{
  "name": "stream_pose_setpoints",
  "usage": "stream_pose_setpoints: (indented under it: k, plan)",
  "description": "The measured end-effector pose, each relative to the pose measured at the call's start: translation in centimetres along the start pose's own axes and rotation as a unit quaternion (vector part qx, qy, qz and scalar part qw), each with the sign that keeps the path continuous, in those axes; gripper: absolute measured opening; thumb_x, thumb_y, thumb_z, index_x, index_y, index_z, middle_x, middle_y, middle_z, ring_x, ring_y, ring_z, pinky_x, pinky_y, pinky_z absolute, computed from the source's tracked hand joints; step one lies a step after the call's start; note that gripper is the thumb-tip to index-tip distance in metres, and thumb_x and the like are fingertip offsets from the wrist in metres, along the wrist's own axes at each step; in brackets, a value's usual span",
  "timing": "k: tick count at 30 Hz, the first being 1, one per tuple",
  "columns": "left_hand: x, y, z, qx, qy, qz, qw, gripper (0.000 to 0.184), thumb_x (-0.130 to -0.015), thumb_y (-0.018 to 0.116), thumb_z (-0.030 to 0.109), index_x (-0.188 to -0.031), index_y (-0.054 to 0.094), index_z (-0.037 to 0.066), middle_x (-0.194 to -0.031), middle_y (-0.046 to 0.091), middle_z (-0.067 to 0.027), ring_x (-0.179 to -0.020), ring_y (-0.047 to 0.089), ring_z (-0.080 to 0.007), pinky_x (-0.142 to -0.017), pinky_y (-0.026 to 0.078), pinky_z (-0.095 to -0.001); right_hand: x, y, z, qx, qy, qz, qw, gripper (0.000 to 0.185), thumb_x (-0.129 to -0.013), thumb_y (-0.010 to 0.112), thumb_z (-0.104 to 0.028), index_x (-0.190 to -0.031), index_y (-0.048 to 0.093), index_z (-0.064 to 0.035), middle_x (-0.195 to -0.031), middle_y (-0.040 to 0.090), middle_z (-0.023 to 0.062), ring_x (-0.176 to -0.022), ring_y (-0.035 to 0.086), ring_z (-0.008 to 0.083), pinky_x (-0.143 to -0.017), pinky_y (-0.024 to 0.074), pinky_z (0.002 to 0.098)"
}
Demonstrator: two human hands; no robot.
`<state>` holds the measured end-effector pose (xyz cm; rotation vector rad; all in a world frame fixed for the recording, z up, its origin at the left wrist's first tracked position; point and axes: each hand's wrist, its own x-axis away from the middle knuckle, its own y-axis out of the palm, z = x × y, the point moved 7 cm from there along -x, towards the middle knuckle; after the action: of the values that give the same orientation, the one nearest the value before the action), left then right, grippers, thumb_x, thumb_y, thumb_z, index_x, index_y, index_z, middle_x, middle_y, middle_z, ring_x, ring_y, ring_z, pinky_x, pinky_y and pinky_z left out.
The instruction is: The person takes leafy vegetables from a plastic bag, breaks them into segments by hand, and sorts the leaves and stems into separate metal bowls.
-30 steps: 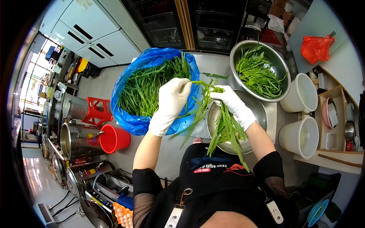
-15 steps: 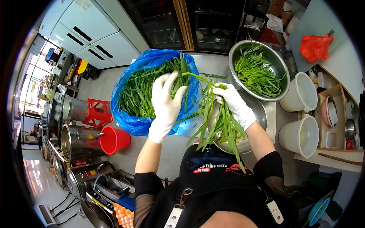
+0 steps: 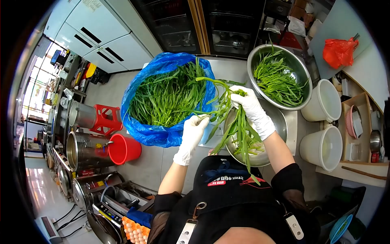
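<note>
Nearest to us, we see a black apron (image 3: 227, 179) with white and red print, and a tray of eggs (image 3: 135, 232) low on the left. Past the apron are the person's 2 hands, gloved in white and apart from each other. The right hand (image 3: 254, 112) is clamped around a bunch of greens (image 3: 243, 134), whose long leaves droop toward the apron. The left hand (image 3: 193, 132) has its thumb and fingers pinched together at a leaf tip on the bunch's left side. We find the bunch over a steel bowl (image 3: 278, 110) (some pale green pieces lie in it).

Beyond the left hand, we see a blue bag (image 3: 156, 136) heaped with more greens. Up and to the right, a deeper bowl (image 3: 298, 67) holds another pile, beside 2 white buckets (image 3: 309, 147). Off to the left we spot a red bucket (image 3: 126, 148) and a red stool (image 3: 107, 118). Farthest from us stand a pale fridge (image 3: 97, 30) and a dark cabinet (image 3: 231, 32) with glass doors.
</note>
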<state>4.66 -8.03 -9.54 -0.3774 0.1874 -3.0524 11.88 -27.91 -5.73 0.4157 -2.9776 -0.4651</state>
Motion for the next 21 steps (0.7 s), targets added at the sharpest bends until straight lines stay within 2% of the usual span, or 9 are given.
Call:
stream_pose_setpoints:
  k: [1, 3, 6, 9, 10, 13, 17, 18, 21]
  plan:
    - [-0.2, -0.3, 0.4, -0.075, 0.073, 0.017, 0.994, 0.021, -0.088, 0.068, 0.016, -0.100, 0.070, -0.001, -0.083, 0.067, -0.0012, -0.072, 0.056, -0.0063, -0.066, 0.042, -0.0222, -0.1, 0.1, -0.1, 0.009, -0.005, -0.003, 1.000, 0.011, -0.085, 0.066, -0.010, -0.092, 0.066, -0.0018, -0.072, 0.055, -0.0042, -0.060, 0.045, 0.0032, -0.056, 0.0370, 0.0196]
    - [0.2, -0.3, 1.6, -0.220, 0.215, 0.048, 0.950, 0.020, -0.087, 0.069, 0.015, -0.100, 0.070, 0.000, -0.084, 0.068, -0.0015, -0.072, 0.057, -0.0069, -0.066, 0.043, -0.0222, 0.2, 0.2, -0.5, 0.008, -0.007, 0.000, 1.000, 0.011, -0.085, 0.066, -0.010, -0.093, 0.066, -0.0020, -0.072, 0.055, -0.0045, -0.060, 0.044, 0.0030, -0.056, 0.0363, 0.0195]
    - [-0.2, -0.1, 0.2, -0.131, 0.091, 0.007, 0.987, 0.022, -0.084, 0.071, 0.014, -0.100, 0.070, -0.001, -0.090, 0.070, -0.0030, -0.076, 0.060, -0.0088, -0.070, 0.047, -0.0235, 0.1, -0.2, -0.3, 0.002, -0.005, -0.002, 1.000, 0.011, -0.085, 0.065, -0.010, -0.092, 0.066, -0.0020, -0.073, 0.054, -0.0049, -0.061, 0.043, 0.0028, -0.056, 0.0351, 0.0193]
    - [0.0, 1.2, -0.2, 0.046, -0.053, -0.060, 0.996, 0.025, -0.083, 0.072, 0.014, -0.101, 0.069, -0.003, -0.095, 0.070, -0.0052, -0.081, 0.063, -0.0102, -0.074, 0.050, -0.0254, 0.2, -0.2, -0.5, 0.019, -0.009, -0.009, 1.000, 0.010, -0.085, 0.063, -0.010, -0.091, 0.066, -0.0021, -0.073, 0.053, -0.0051, -0.061, 0.042, 0.0028, -0.056, 0.0339, 0.0192]
    - [0.1, 1.7, -0.1, 0.113, -0.066, -0.087, 0.988, 0.026, -0.083, 0.072, 0.012, -0.102, 0.069, -0.004, -0.097, 0.070, -0.0057, -0.085, 0.063, -0.0097, -0.079, 0.049, -0.0250, 0.2, -0.1, -0.6, 0.029, -0.012, -0.011, 0.999, 0.010, -0.085, 0.062, -0.010, -0.091, 0.065, -0.0022, -0.073, 0.053, -0.0051, -0.061, 0.042, 0.0028, -0.056, 0.0335, 0.0192]
    - [-0.2, 2.3, -0.5, 0.130, -0.055, -0.110, 0.984, 0.024, -0.083, 0.072, 0.011, -0.102, 0.069, -0.003, -0.093, 0.070, -0.0044, -0.081, 0.061, -0.0081, -0.076, 0.048, -0.0221, 0.3, -0.2, -0.4, 0.023, -0.004, -0.016, 1.000, 0.010, -0.085, 0.061, -0.010, -0.090, 0.065, -0.0023, -0.073, 0.053, -0.0053, -0.062, 0.042, 0.0026, -0.057, 0.0335, 0.0194]
    - [0.1, 2.3, 0.0, 0.131, -0.058, -0.095, 0.985, 0.020, -0.083, 0.071, 0.011, -0.099, 0.070, -0.001, -0.087, 0.068, -0.0002, -0.075, 0.058, -0.0051, -0.069, 0.045, -0.0201, 0.4, -0.1, -0.6, 0.029, -0.003, -0.006, 1.000, 0.010, -0.085, 0.061, -0.009, -0.090, 0.065, -0.0021, -0.071, 0.052, -0.0053, -0.061, 0.041, 0.0026, -0.056, 0.0328, 0.0190]
    - [0.0, 2.4, -0.3, 0.136, -0.070, -0.098, 0.983, 0.019, -0.084, 0.070, 0.013, -0.097, 0.071, -0.001, -0.081, 0.067, 0.0010, -0.071, 0.055, -0.0045, -0.067, 0.043, -0.0195, 0.4, -0.2, -0.5, 0.030, 0.000, -0.004, 1.000, 0.009, -0.085, 0.061, -0.009, -0.089, 0.065, -0.0020, -0.071, 0.051, -0.0052, -0.061, 0.041, 0.0027, -0.056, 0.0326, 0.0189]
    - [-0.3, 2.3, -1.7, 0.166, -0.090, -0.098, 0.977, 0.020, -0.085, 0.069, 0.016, -0.095, 0.072, 0.000, -0.080, 0.067, 0.0001, -0.069, 0.055, -0.0056, -0.064, 0.042, -0.0198, 0.5, -0.7, -0.3, 0.029, 0.006, 0.000, 1.000, 0.010, -0.085, 0.061, -0.009, -0.090, 0.065, -0.0018, -0.070, 0.052, -0.0045, -0.060, 0.042, 0.0028, -0.056, 0.0332, 0.0187]
